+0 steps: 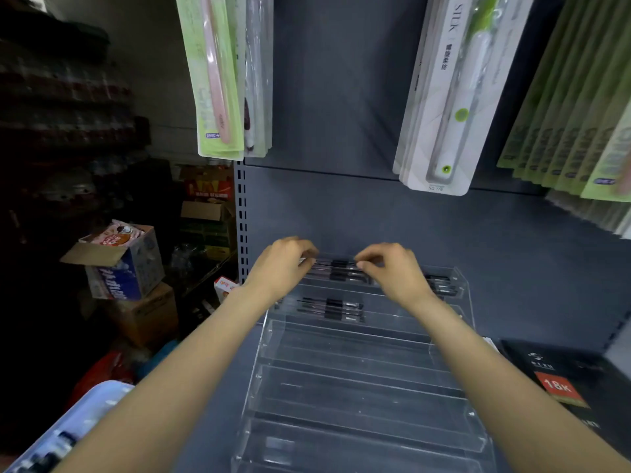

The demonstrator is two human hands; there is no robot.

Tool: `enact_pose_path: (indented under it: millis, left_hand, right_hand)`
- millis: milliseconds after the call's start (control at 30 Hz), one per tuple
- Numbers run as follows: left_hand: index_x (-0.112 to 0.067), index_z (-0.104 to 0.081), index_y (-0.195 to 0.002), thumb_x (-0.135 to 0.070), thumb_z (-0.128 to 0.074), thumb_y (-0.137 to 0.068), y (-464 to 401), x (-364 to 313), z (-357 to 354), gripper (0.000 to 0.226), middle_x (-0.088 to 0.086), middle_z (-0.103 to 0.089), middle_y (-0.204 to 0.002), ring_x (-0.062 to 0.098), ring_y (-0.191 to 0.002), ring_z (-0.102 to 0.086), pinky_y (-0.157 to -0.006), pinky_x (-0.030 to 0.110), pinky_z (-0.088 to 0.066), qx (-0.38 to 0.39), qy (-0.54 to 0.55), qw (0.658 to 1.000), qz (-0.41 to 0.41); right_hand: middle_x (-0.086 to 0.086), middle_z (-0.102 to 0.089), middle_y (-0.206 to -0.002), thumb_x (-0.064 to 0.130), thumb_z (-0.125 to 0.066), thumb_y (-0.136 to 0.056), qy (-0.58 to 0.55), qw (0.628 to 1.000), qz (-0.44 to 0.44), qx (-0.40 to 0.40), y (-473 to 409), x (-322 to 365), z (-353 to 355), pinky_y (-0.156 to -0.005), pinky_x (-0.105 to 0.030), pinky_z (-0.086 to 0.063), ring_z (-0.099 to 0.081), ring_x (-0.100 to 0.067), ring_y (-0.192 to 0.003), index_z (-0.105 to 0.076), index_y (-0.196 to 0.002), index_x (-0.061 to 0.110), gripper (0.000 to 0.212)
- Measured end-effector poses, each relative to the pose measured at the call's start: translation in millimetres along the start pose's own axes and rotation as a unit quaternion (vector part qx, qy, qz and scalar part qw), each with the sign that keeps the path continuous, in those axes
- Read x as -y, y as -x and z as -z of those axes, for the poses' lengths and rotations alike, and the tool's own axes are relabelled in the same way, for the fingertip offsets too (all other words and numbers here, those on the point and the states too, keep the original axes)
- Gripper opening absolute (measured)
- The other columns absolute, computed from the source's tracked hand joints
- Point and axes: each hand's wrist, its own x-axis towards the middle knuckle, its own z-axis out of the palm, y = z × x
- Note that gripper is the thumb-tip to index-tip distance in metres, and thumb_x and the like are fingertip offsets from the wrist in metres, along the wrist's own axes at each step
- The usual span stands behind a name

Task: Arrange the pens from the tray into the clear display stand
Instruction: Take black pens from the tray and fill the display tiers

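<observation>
A clear tiered display stand (362, 380) sits on the grey shelf in front of me. Both hands are at its top tier. My left hand (283, 264) and my right hand (392, 268) each pinch an end of a bundle of black pens (338, 269) lying along that tier. Another group of black pens (329, 308) lies in the tier below, on the left. More pens (442, 285) lie at the right end of the top tier. The pale blue tray (65, 435) with dark pens shows at the bottom left corner.
Packaged toothbrushes hang above on the left (222, 80), the middle right (447, 97) and the far right. A black box marked 18K (560, 387) lies to the right of the stand. Cardboard boxes (126, 264) are stacked on the floor at the left.
</observation>
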Motion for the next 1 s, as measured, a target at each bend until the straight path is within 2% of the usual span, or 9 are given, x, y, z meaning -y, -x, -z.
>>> enact_pose_path:
  millis: [200, 333, 467, 567, 667, 767, 900, 967, 1000]
  left_hand:
    - [-0.016, -0.065, -0.111, -0.015, -0.058, -0.091, 57.4, -11.8, 8.7, 0.021, -0.002, -0.065, -0.099, 0.009, -0.090, -0.059, -0.085, 0.022, -0.047, -0.110, 0.095, 0.987, 0.066]
    - [-0.016, -0.061, -0.109, -0.014, -0.058, -0.090, 119.6, 9.3, 20.7, 0.020, -0.004, -0.066, -0.092, 0.011, -0.088, -0.059, -0.081, 0.025, -0.047, -0.136, 0.104, 0.974, 0.148]
    - [-0.014, -0.063, -0.105, -0.013, -0.058, -0.091, 188.7, 63.9, 34.6, 0.016, -0.001, -0.066, -0.090, 0.012, -0.084, -0.059, -0.072, 0.020, -0.041, -0.135, 0.075, 0.963, 0.222]
    - [-0.010, -0.063, -0.109, -0.012, -0.055, -0.093, 239.8, 117.7, 42.9, 0.018, 0.005, -0.067, -0.099, 0.020, -0.091, -0.060, -0.075, 0.023, -0.042, -0.090, 0.069, 0.955, 0.275]
    - [-0.006, -0.064, -0.106, -0.009, -0.056, -0.091, 284.5, 179.4, 52.6, 0.017, 0.011, -0.068, -0.100, 0.025, -0.093, -0.062, -0.079, 0.029, -0.044, -0.032, 0.078, 0.949, 0.305]
    - [-0.006, -0.065, -0.103, -0.009, -0.057, -0.089, 320.7, 243.5, 61.7, 0.017, 0.012, -0.068, -0.101, 0.027, -0.094, -0.063, -0.085, 0.031, -0.048, 0.039, 0.074, 0.946, 0.312]
    - [-0.007, -0.067, -0.103, -0.009, -0.056, -0.088, 355.0, 305.4, 60.6, 0.019, 0.015, -0.068, -0.106, 0.030, -0.100, -0.064, -0.085, 0.031, -0.045, 0.118, 0.047, 0.946, 0.300]
    - [-0.007, -0.064, -0.110, -0.008, -0.053, -0.089, 362.8, 319.2, 54.1, 0.024, 0.017, -0.065, -0.114, 0.032, -0.107, -0.060, -0.089, 0.034, -0.044, 0.155, 0.031, 0.948, 0.277]
    - [-0.008, -0.061, -0.118, -0.009, -0.050, -0.091, 366.7, 328.8, 51.3, 0.028, 0.016, -0.061, -0.121, 0.032, -0.111, -0.057, -0.092, 0.036, -0.044, 0.182, 0.015, 0.947, 0.265]
  right_hand:
    - [0.000, -0.071, -0.098, 0.012, -0.061, -0.089, -0.093, 0.995, 0.036, 0.003, 32.5, 29.5, -23.1, -0.073, -0.008, -0.037, -0.060, -0.009, -0.083, -0.071, -0.099, 0.012, 0.014]
    - [0.002, -0.071, -0.100, 0.012, -0.058, -0.090, -0.123, 0.991, 0.045, 0.037, 61.8, 66.8, -57.7, -0.073, -0.009, -0.038, -0.058, -0.005, -0.085, -0.070, -0.101, 0.014, 0.017]
    - [0.001, -0.069, -0.104, 0.013, -0.055, -0.092, -0.143, 0.983, 0.057, 0.103, 95.4, 121.3, -120.9, -0.073, -0.006, -0.036, -0.056, -0.004, -0.086, -0.068, -0.106, 0.014, 0.019]
    - [-0.001, -0.068, -0.108, 0.014, -0.052, -0.094, -0.143, 0.975, 0.050, 0.161, 117.0, 160.6, -183.3, -0.074, -0.010, -0.038, -0.057, -0.007, -0.090, -0.066, -0.111, 0.014, 0.022]
    - [-0.006, -0.068, -0.109, 0.012, -0.050, -0.094, -0.128, 0.969, 0.020, 0.211, 135.1, 196.3, -251.7, -0.082, -0.024, -0.045, -0.062, -0.017, -0.097, -0.065, -0.113, 0.011, 0.023]
    - [-0.020, -0.066, -0.101, 0.008, -0.045, -0.096, -0.103, 0.957, -0.030, 0.271, 153.0, 222.2, -316.5, -0.071, -0.040, -0.039, -0.057, -0.031, -0.080, -0.063, -0.111, -0.001, 0.025]
    - [-0.018, -0.066, -0.108, 0.008, -0.041, -0.097, -0.070, 0.946, -0.091, 0.303, 163.4, 230.0, -382.7, -0.058, -0.031, -0.037, -0.047, -0.016, -0.059, -0.060, -0.121, 0.006, 0.031]
    - [-0.015, -0.065, -0.108, 0.012, -0.042, -0.098, -0.043, 0.943, -0.117, 0.308, 165.6, 227.8, -397.9, -0.061, -0.028, -0.045, -0.056, -0.018, -0.069, -0.054, -0.129, 0.010, 0.033]
    - [-0.015, -0.061, -0.118, 0.014, -0.043, -0.099, -0.030, 0.938, -0.130, 0.321, 167.7, 228.9, -408.3, -0.074, -0.035, -0.051, -0.062, -0.025, -0.087, -0.049, -0.134, 0.011, 0.035]
